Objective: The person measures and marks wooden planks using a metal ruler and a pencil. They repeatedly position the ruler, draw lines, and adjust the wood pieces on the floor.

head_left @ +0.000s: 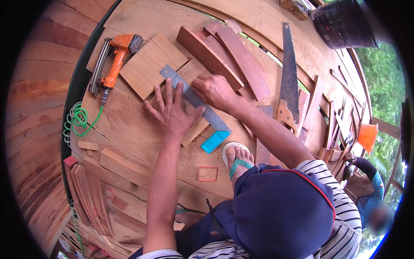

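Observation:
A try square with a steel blade (209,115) and a bright blue handle (215,141) lies slantwise across a short pale wooden board (196,132). My left hand (173,115) is spread over the blade and board, fingers apart and pressing down. Against the blade's other edge, my right hand (214,91) is closed, its fingers pinched together; whatever they hold is hidden. A wider pale board (153,64) lies beside the far end of the blade. Beyond my right hand rest several reddish-brown boards (243,60), one standing on its edge.
An orange nail gun (114,67) with a coiled green hose (79,117) lies at left. At right is a handsaw (290,73). Wood strips (92,194) are stacked lower left. A black bucket (345,23) stands far right, and another person (373,181) works beyond.

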The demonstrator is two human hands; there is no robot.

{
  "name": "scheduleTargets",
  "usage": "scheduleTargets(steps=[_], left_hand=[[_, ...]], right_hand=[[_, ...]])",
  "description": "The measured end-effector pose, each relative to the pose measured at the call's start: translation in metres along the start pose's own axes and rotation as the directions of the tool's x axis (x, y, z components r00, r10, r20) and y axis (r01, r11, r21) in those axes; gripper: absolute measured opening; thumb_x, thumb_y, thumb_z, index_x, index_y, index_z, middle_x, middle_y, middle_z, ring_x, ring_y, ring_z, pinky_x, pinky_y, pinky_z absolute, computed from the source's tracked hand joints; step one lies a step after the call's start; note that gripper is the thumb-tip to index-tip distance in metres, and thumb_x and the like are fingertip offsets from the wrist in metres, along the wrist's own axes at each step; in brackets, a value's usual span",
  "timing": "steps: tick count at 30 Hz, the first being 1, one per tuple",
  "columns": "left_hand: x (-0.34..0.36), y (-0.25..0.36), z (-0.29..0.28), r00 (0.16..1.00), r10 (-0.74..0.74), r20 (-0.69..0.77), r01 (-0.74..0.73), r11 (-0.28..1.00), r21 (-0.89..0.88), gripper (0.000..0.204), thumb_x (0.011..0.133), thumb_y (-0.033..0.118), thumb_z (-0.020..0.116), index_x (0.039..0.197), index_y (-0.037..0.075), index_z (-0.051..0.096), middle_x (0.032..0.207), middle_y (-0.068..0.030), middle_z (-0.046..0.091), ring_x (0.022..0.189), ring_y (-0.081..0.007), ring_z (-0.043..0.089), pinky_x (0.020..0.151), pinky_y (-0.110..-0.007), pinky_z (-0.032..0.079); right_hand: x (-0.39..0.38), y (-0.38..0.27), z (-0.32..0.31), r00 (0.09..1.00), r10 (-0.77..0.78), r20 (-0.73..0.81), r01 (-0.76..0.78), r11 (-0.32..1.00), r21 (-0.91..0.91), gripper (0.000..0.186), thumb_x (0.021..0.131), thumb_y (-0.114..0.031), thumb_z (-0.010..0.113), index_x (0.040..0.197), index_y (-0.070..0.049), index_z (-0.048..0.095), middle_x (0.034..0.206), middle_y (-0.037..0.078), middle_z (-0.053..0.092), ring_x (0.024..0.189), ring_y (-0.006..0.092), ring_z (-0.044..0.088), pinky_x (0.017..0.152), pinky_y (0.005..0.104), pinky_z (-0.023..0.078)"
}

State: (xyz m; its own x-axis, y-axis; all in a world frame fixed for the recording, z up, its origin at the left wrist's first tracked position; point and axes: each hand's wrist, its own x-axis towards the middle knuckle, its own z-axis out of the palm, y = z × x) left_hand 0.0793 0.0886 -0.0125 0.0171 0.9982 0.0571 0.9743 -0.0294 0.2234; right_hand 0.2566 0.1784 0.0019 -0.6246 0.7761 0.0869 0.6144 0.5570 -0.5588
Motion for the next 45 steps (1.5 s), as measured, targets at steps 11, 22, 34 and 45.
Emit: scheduleTargets(steps=[11,22,34,45], left_hand=[[0.002,0.003,-0.007,0.995,-0.031,0.097,0.028,0.999,0.031,0.109,0.076,0.079,0.069,0.163,0.022,0.035,0.173,-0.0062,0.022,0.159,-0.0407,0.014,0.115,-0.08,0.006],[-0.032,0.013,-0.03,0.948,0.244,0.202,-0.256,0.966,0.034,0.107,0.079,0.082,0.062,0.154,0.009,0.048,0.168,-0.0116,0.031,0.157,-0.0353,0.022,0.12,-0.076,0.003],[-0.091,0.083,-0.026,0.879,0.423,0.219,-0.389,0.903,-0.182,0.055,0.083,0.023,0.073,0.136,0.017,0.062,0.143,-0.0157,0.049,0.127,-0.0367,0.049,0.108,-0.048,0.045],[-0.089,0.104,0.0,0.869,0.482,-0.109,-0.478,0.763,-0.434,0.027,0.085,0.009,0.063,0.112,0.008,0.067,0.142,-0.0194,0.049,0.125,-0.0383,0.052,0.107,-0.047,0.046]], right_hand=[[-0.087,-0.015,-0.016,0.995,0.094,0.018,-0.094,0.995,0.022,0.014,0.094,-0.016,0.069,0.101,-0.005,0.069,0.086,0.014,0.064,0.08,0.0351,0.068,0.069,0.046,0.055],[-0.136,-0.04,-0.013,0.763,0.631,-0.144,-0.446,0.674,0.589,0.016,0.1,-0.015,0.064,0.105,0.0,0.069,0.075,0.015,0.07,0.068,0.0241,0.071,0.066,0.038,0.055],[-0.274,-0.041,-0.166,0.541,0.715,-0.443,-0.16,0.604,0.781,0.014,0.108,-0.006,0.052,0.113,-0.004,0.066,0.094,0.004,0.064,0.076,0.0083,0.06,0.068,0.0233,0.05],[-0.353,-0.023,-0.169,0.453,0.822,-0.347,-0.199,0.472,0.859,0.035,0.111,-0.026,0.052,0.136,-0.002,0.059,0.111,0.009,0.069,0.081,0.013,0.07,0.067,0.0262,0.057]])
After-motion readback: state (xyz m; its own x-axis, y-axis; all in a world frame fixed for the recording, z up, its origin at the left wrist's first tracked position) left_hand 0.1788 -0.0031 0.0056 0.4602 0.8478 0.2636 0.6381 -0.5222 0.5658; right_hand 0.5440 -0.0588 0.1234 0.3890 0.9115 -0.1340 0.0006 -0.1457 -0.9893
